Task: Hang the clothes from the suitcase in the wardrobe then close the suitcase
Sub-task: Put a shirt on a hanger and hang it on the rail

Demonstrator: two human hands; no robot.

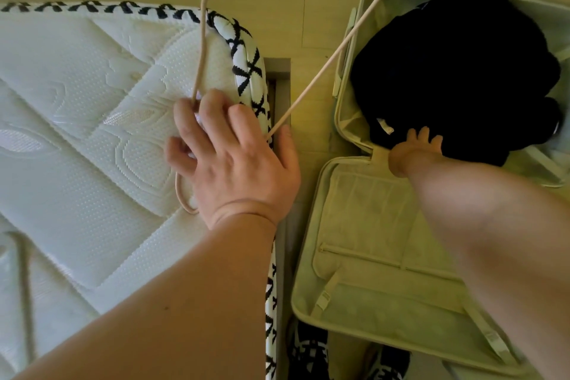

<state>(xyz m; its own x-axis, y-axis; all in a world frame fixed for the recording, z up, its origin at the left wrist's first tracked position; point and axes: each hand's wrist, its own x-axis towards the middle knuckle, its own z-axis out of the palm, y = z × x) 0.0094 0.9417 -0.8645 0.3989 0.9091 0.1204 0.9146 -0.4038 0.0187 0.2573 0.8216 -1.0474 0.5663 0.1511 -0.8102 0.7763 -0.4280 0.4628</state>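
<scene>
My left fingers [216, 120] are clenched round the wire of a pale hanger [200, 49], with the left hand [234, 160] over the mattress [92, 102] corner just left of the open suitcase [308, 256]. My right fingers [423, 135] lie on the near edge of the black clothes [456, 71]; I cannot tell whether they grip the cloth. The right hand [415, 151] is at the suitcase's hinge. The clothes are heaped in the suitcase's far half, and the suitcase lies on the floor [308, 9]

White quilted mattress [92, 108] with black-cross edging; pale pink hanger [202, 49]; black clothes [456, 71]; cream-lined suitcase [364, 256].
</scene>
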